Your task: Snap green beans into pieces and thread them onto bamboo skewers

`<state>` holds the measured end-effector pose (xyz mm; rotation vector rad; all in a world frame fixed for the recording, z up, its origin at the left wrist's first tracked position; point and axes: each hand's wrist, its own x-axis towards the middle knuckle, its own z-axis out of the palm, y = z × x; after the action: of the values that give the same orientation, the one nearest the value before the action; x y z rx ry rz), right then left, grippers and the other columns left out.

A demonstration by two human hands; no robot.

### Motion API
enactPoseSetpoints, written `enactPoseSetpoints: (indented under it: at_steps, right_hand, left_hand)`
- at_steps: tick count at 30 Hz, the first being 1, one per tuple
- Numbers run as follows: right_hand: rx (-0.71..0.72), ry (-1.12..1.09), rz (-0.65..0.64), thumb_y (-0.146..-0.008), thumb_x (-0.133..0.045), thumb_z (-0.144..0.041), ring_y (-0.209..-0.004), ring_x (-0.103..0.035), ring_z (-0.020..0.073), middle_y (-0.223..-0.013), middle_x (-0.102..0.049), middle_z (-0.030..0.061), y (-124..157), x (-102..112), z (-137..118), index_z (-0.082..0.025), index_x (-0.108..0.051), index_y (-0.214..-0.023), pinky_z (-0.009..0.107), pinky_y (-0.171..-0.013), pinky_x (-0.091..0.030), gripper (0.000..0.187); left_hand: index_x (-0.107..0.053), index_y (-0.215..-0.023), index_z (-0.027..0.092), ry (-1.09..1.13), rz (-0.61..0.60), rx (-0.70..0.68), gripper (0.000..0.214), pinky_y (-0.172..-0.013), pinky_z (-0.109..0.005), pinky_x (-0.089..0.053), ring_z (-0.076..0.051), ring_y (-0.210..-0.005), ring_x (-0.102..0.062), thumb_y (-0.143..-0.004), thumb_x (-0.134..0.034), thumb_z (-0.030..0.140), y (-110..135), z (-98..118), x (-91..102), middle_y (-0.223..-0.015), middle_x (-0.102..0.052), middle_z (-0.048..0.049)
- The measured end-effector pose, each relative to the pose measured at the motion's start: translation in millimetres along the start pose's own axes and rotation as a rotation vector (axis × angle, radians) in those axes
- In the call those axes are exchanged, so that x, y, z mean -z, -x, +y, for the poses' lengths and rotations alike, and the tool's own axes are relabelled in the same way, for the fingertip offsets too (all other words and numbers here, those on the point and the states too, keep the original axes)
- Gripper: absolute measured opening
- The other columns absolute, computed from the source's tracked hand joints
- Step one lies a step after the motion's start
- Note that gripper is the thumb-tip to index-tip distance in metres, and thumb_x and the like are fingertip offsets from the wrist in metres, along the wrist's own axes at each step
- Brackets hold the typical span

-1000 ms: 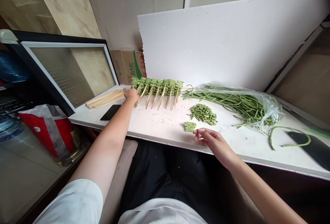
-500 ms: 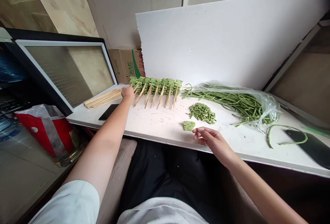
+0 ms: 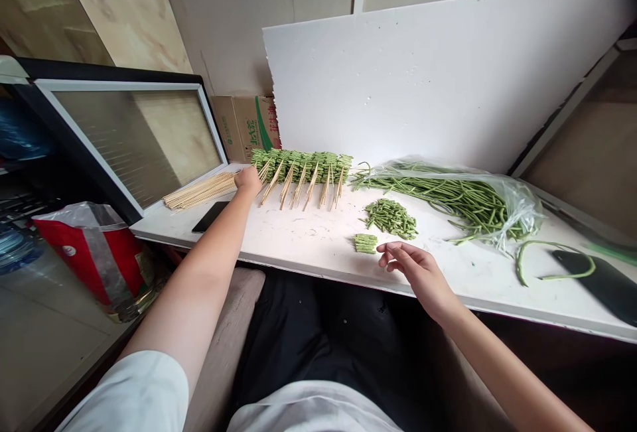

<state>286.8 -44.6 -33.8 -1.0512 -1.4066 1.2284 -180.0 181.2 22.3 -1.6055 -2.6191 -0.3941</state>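
Your hands stand well apart. Your left hand [image 3: 247,181] sits at 11 o'clock against the left end of the row of skewered long-bean pieces [image 3: 301,166]; you cannot tell whether it grips a skewer. Your open right hand [image 3: 418,271] hovers at 1 o'clock, just beside the small stack of cut beans [image 3: 365,243].

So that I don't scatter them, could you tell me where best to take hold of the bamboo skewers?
Grip the skewers around the middle, from the near side, across the sticks: they lie flat in a long, loose bundle. Mind the phone just in front.
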Motion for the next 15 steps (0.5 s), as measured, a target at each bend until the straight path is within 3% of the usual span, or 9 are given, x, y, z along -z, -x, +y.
enactPoseSetpoints:
  at_steps: [7,12,15]
  right_hand:
    - [0.020,-0.003,0.014,-0.093,-0.070,-0.064,-0.081,-0.064,0.0213,-0.080,-0.073,0.0070,0.9,2.2,0.5,-0.019,-0.080,-0.097,0.035,-0.079,-0.049,0.046]
    - [0.016,0.009,0.015,-0.093,-0.069,-0.064,-0.080,-0.063,0.0217,-0.079,-0.073,0.0072,0.9,3.0,1.5,-0.019,-0.080,-0.098,0.036,-0.079,-0.049,0.047]
    - [0.010,0.008,0.021,-0.093,-0.069,-0.064,-0.079,-0.062,0.0211,-0.079,-0.073,0.0066,1.7,2.9,0.2,-0.019,-0.080,-0.098,0.035,-0.079,-0.049,0.046]
  left_hand:
    - [-0.075,-0.116,0.016,-0.017,0.121,0.002,0.030,-0.091,-0.045,-0.055,-0.039,-0.115,-0.069,-0.093,-0.068,0.034,-0.6,-5.3,2.4,-0.124,-0.074,-0.0218]
    - [-0.078,-0.106,0.018,0.018,0.137,-0.018,0.035,-0.091,-0.043,-0.054,-0.037,-0.110,-0.071,-0.094,-0.067,0.049,1.7,-11.1,7.5,-0.116,-0.076,-0.0195]
    - [-0.078,-0.099,0.020,0.069,0.188,-0.029,0.046,-0.091,-0.043,-0.054,-0.035,-0.106,-0.071,-0.101,-0.052,0.057,3.1,-18.6,12.4,-0.108,-0.077,-0.0183]
